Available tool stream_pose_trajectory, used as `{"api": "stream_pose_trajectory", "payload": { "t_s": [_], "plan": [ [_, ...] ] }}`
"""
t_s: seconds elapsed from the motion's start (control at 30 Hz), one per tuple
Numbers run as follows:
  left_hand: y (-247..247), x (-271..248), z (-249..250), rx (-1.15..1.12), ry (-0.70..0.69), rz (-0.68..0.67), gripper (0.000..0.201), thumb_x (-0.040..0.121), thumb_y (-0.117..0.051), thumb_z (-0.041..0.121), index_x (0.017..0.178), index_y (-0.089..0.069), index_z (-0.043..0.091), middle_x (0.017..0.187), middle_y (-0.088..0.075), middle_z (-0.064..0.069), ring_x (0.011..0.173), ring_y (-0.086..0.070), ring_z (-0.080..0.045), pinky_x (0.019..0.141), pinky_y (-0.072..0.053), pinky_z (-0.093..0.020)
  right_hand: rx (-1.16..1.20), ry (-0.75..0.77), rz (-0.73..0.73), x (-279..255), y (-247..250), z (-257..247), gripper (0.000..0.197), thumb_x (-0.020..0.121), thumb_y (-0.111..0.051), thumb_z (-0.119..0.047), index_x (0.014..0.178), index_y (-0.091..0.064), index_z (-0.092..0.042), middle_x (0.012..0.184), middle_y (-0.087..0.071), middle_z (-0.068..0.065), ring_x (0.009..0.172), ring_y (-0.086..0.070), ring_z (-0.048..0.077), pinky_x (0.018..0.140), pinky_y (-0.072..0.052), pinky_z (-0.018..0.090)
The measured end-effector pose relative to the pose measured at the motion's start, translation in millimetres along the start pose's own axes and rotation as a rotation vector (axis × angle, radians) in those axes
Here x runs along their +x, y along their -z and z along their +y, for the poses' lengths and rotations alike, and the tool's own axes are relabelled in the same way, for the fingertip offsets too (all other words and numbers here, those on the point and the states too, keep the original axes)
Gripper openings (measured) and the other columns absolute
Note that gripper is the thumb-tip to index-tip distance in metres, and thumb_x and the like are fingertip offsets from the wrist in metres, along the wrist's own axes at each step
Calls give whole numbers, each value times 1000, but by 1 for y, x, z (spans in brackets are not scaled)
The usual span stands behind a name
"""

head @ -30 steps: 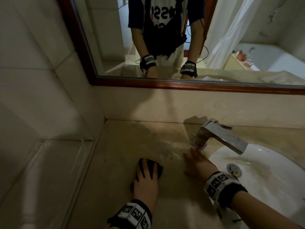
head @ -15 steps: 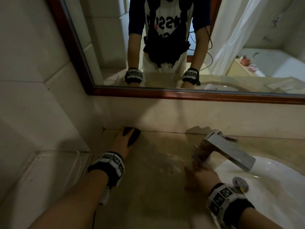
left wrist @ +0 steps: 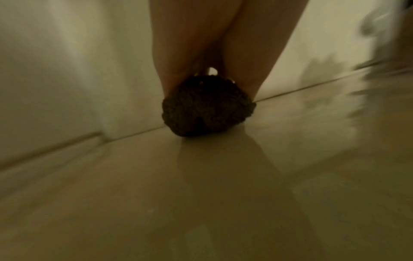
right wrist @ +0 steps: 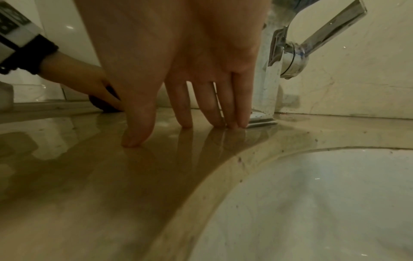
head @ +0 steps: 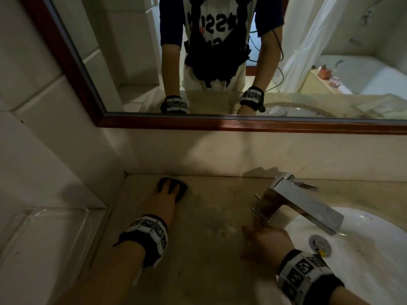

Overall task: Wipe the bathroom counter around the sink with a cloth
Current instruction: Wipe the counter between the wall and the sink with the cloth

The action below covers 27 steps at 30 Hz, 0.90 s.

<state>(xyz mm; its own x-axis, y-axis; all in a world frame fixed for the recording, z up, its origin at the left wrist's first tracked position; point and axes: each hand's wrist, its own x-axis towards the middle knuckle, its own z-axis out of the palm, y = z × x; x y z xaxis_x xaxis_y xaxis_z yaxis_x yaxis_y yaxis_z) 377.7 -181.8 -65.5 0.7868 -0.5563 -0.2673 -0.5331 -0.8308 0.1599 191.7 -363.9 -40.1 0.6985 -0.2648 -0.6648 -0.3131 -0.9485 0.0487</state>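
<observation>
Left hand (head: pixel 165 202) pressing dark cloth (head: pixel 179 190) flat on beige counter (head: pixel 198 249) left of chrome faucet (head: pixel 295 201), right hand (head: pixel 262 241) fingers straight, splayed at faucet base beside white sink (head: pixel 363 249), mirror (head: pixel 220 62) behind.

- Since a second ago, the left hand (head: pixel 166 202) has pushed the dark cloth (head: pixel 172 188) from the front of the counter (head: pixel 209 249), level with the faucet (head: pixel 295 202) base, to the back wall.
- In the last half second it slid from the far-left corner slightly toward the faucet.
</observation>
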Motion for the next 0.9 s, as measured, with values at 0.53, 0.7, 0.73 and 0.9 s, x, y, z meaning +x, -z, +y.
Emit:
{"api": "stream_pose_trajectory", "payload": {
  "t_s": [0.53,0.7,0.73,0.9],
  "plan": [
    [-14,-77,66,-77,-370,-304,56,96,-44,7,147,-30,24,159,-15,-1,145,-22,-27,120,-21,-35,29,-15,3,-17,4,-2,74,87,-50,-55,147,-15,-31,152,-24,14,130,-40,30,107,-36,38],
    [32,-39,27,-405,-187,24,53,92,-54,8,142,-40,20,154,-29,-2,141,-32,-21,111,-33,-28,27,6,13,-11,0,1,75,87,-50,-56,147,-13,-31,155,-14,14,134,-34,32,110,-33,39],
    [37,-29,20,-427,-128,94,52,91,-55,6,141,-42,17,152,-34,-6,137,-37,-25,107,-37,-31,29,10,14,-10,-1,2,75,87,-50,-56,147,-13,-31,156,-12,14,134,-34,32,110,-33,39],
    [40,4,-4,-144,72,170,42,94,-51,20,135,-51,13,144,-45,-14,124,-48,-32,100,-35,-34,39,14,-4,-2,-5,3,77,86,-51,-56,147,-11,-33,158,-3,13,138,-27,34,113,-28,42]
  ]
}}
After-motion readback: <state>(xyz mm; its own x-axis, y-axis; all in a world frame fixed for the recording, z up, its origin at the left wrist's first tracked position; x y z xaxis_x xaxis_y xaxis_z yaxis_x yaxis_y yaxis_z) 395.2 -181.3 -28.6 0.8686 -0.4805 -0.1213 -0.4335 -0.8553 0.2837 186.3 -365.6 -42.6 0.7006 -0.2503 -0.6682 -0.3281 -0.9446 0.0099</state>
